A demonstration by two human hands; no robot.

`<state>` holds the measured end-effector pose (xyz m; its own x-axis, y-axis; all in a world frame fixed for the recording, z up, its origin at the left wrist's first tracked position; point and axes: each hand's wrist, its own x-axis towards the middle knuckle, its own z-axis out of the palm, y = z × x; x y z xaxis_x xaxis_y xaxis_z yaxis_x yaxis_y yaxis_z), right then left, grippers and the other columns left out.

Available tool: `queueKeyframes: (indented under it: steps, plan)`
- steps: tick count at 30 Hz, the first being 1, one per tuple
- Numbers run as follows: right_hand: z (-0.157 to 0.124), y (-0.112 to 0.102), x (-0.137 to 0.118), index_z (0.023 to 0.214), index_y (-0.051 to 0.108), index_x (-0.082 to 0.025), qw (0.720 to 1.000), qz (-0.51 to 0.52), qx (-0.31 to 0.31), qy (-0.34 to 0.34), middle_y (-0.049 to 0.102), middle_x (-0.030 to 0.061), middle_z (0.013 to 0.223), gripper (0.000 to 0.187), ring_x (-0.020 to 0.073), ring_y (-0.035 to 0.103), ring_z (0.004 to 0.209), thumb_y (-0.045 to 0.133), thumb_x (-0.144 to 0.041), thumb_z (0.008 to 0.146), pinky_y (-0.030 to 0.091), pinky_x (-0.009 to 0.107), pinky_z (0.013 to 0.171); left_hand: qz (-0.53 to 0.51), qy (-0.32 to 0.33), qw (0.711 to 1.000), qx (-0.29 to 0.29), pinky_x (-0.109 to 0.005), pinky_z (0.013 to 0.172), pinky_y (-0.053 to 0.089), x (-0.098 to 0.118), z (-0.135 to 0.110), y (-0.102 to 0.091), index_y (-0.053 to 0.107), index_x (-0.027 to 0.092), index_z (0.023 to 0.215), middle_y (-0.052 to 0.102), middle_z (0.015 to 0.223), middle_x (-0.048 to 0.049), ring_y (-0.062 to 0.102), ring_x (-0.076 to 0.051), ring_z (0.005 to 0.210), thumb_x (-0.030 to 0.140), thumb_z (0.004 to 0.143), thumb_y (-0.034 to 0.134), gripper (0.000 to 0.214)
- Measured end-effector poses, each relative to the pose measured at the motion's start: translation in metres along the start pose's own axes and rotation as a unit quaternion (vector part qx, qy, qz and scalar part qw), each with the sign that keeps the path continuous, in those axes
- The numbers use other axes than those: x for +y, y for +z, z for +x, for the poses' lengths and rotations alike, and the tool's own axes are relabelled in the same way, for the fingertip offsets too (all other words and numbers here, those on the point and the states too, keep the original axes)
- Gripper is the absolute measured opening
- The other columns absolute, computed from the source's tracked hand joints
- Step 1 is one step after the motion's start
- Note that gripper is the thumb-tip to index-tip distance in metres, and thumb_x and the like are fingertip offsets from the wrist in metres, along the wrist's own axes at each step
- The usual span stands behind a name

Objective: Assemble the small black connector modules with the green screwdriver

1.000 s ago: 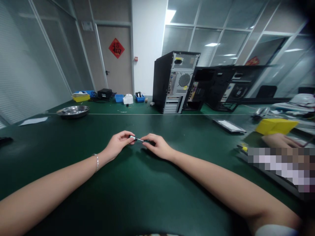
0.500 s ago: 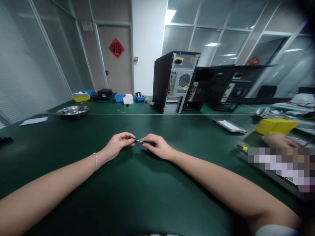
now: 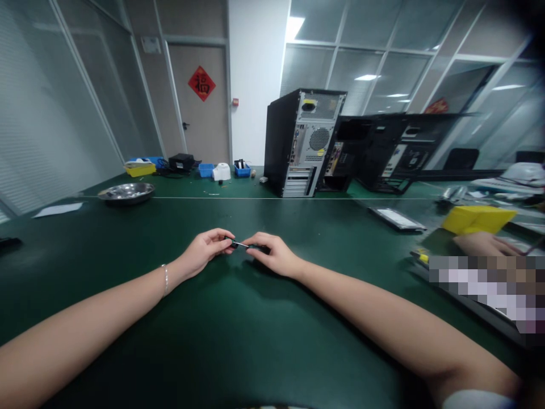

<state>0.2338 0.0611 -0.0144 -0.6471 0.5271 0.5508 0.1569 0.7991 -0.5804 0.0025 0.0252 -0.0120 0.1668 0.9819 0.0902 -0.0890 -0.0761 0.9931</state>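
Over the green tabletop (image 3: 264,335), my left hand (image 3: 208,244) pinches a small dark part (image 3: 234,243) between thumb and fingers; most of it is covered, so its kind cannot be made out. My right hand (image 3: 275,255) is closed around the dark handle of a screwdriver (image 3: 242,245). Its thin metal shaft points left and meets the small part, though whether the tip sits in a screw is too small to tell. Both hands are close together near the middle of the table.
A black computer tower (image 3: 283,145) stands behind my hands, with opened cases (image 3: 392,150) to its right. A metal bowl (image 3: 126,193) is at left. On the right are a hard drive (image 3: 398,218), a yellow box (image 3: 479,220) and another person's hand (image 3: 483,243).
The small dark part has shifted slightly in my left fingers, and its green edge shows less. Both hands keep nearly the same place.
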Motion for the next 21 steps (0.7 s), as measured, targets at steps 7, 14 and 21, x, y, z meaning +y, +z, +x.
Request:
queueKeyframes:
  steps: [7,14,21]
  plan:
    - [0.0001,-0.0002,-0.0015,0.108,0.071,-0.018,1.0,0.004,0.014,0.006,0.071,0.0074,0.097,0.02,0.0182,0.065,0.088,0.06,-0.026,0.094,0.051,0.032,0.082,-0.018,0.004,0.999,0.039,-0.03,0.075,0.049,0.0054,-0.0008,0.005,0.068,0.016,0.091,0.067,0.081,-0.0012,0.062,-0.014,0.073,0.026,0.075,0.077,0.021]
    - [0.0003,0.0,-0.0012,0.108,0.071,-0.019,1.0,-0.001,0.023,0.009,0.071,0.0064,0.096,0.02,0.0179,0.065,0.087,0.06,-0.028,0.094,0.051,0.032,0.082,0.064,0.028,0.997,0.032,-0.031,0.073,0.046,0.0052,0.0002,0.0047,0.07,0.016,0.09,0.064,0.081,-0.0017,0.058,-0.016,0.072,0.03,0.076,0.073,0.02]
    - [-0.0002,0.0012,0.0021,0.108,0.071,-0.02,0.999,-0.009,0.03,0.006,0.071,0.0058,0.095,0.019,0.0176,0.065,0.087,0.06,-0.027,0.094,0.051,0.031,0.081,0.199,0.027,0.978,-0.05,-0.033,0.074,0.048,0.0047,-0.0035,0.0049,0.07,0.017,0.102,0.07,0.084,-0.0044,0.063,-0.019,0.077,0.042,0.085,0.066,0.031]
